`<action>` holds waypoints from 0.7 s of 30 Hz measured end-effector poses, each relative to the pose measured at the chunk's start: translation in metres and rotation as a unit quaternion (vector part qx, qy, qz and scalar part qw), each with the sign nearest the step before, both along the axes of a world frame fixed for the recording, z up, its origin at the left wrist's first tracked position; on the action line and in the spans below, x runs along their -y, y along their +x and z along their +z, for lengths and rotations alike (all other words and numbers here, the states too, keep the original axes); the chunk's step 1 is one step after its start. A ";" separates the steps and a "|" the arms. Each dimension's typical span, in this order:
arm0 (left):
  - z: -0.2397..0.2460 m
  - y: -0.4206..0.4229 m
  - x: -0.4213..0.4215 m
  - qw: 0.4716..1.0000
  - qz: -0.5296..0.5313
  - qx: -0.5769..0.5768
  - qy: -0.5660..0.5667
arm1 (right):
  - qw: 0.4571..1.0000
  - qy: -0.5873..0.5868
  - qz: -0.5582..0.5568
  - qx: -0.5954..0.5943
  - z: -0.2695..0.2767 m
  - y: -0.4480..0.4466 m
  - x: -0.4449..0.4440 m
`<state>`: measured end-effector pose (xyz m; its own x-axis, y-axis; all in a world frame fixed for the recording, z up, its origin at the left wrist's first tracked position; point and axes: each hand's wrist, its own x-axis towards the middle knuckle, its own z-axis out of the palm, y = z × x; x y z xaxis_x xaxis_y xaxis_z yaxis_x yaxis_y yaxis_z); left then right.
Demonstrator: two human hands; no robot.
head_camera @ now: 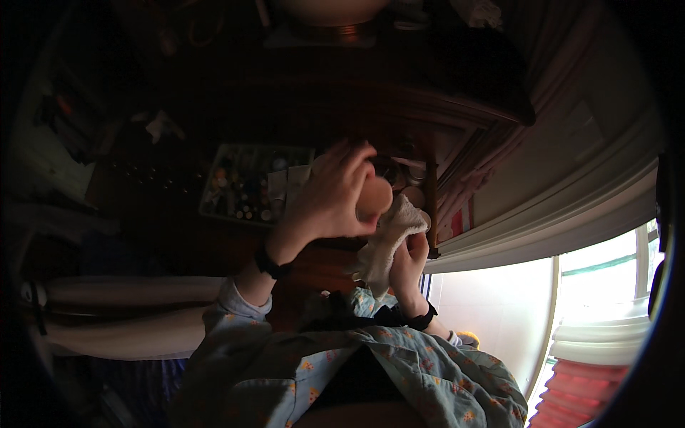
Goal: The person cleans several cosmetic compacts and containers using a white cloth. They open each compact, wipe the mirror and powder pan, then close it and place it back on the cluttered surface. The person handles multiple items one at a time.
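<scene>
My left hand (337, 198) is curled around a rounded, pinkish-tan item (374, 197), perhaps a jar or lid; its exact kind cannot be told. To its right, my right hand (409, 263) grips a cream-coloured cloth (386, 249), which hangs down in folds and reaches up close to the item. Both hands are above an open wooden drawer (434, 214). Round containers (412, 197) lie in the drawer beyond the cloth. Left of my left hand is a shallow pale-rimmed tray (214, 179) filled with small bottles and tubes. Dim light hides much of the drawer's contents.
A dark wooden dresser top (342, 69) spans the far side, with a pale rounded vessel (332, 10) on it. Curtains (535, 107) and a bright window (604, 273) are at the right. A pale, long padded shape (128, 321) lies at the lower left.
</scene>
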<state>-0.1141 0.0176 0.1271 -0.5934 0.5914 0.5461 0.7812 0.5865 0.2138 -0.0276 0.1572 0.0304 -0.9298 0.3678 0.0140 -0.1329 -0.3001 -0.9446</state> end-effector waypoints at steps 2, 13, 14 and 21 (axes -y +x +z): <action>0.013 -0.013 0.011 0.998 0.040 -0.040 0.010 | 1.000 0.013 -0.010 -0.023 -0.001 0.000 0.000; 0.067 -0.176 0.071 0.969 0.243 -0.036 -0.018 | 0.998 0.026 -0.043 -0.028 -0.009 0.005 -0.013; 0.068 -0.184 0.070 0.967 0.252 -0.016 -0.031 | 0.998 0.027 -0.044 -0.028 -0.008 0.006 -0.014; 0.055 -0.168 0.068 0.938 0.207 -0.226 0.163 | 0.999 0.002 -0.032 -0.005 0.001 0.012 -0.020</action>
<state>-0.2823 -0.0501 0.1822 -0.4006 0.1195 0.9084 0.5546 0.8208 0.1365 -0.0151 0.1770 0.0313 -0.9041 0.4266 0.0249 -0.1609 -0.2861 -0.9446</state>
